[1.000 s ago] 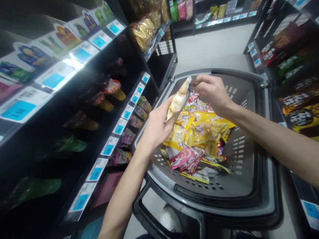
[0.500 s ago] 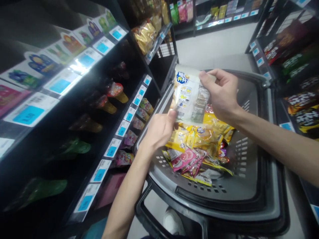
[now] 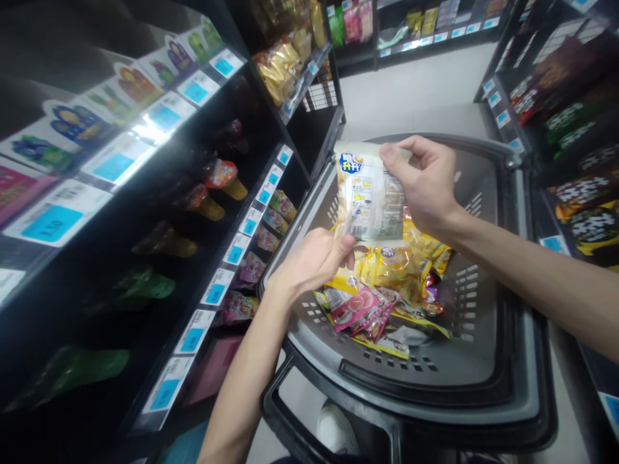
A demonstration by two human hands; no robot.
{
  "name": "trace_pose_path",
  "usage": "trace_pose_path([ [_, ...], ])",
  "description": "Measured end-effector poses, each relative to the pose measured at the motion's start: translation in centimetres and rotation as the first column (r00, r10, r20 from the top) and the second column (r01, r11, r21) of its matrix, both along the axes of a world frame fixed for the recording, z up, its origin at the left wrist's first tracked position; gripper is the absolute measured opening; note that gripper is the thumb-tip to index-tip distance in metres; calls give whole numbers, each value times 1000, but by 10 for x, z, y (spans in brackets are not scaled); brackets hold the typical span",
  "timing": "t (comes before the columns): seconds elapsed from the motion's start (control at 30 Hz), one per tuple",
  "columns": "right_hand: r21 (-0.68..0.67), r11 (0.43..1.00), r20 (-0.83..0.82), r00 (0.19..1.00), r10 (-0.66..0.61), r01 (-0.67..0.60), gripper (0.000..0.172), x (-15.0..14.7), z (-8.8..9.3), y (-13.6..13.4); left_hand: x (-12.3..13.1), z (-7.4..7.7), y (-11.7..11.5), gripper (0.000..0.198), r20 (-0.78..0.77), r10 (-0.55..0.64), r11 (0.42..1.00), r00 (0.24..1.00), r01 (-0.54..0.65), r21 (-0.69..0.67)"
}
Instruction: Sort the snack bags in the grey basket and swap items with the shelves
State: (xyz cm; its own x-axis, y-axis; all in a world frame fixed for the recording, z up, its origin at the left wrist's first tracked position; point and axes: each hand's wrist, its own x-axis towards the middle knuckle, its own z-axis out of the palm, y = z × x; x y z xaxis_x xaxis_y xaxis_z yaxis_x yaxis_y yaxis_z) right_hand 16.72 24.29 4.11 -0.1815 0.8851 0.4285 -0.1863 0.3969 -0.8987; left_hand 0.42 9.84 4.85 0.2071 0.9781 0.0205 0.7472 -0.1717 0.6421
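Note:
I hold a pale snack packet (image 3: 370, 196) upright over a grey shopping basket (image 3: 483, 361), its printed back facing me. My right hand (image 3: 425, 183) pinches the packet's top right corner. My left hand (image 3: 314, 261) grips its bottom left edge with curled fingers. Under the packet, the basket holds a heap of yellow snack packets (image 3: 396, 258) and several pink packets (image 3: 358, 309).
Dark shelves (image 3: 145, 212) with blue price tags and snack goods run along my left. More stocked shelves (image 3: 575, 129) stand on the right. A pale floor aisle (image 3: 416, 90) lies beyond the basket. The basket's black handle (image 3: 285, 412) is near my legs.
The packet was edge-on in my left hand; it has been turned to show its flat printed back, now held by both hands and lowered slightly.

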Motion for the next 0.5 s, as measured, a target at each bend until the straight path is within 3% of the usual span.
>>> trace_pose_path([
  [0.5,5,1000,-36,999,20,-20,25,0,1,0,1,1,0,106,-87,-5,999,996,1,-38],
])
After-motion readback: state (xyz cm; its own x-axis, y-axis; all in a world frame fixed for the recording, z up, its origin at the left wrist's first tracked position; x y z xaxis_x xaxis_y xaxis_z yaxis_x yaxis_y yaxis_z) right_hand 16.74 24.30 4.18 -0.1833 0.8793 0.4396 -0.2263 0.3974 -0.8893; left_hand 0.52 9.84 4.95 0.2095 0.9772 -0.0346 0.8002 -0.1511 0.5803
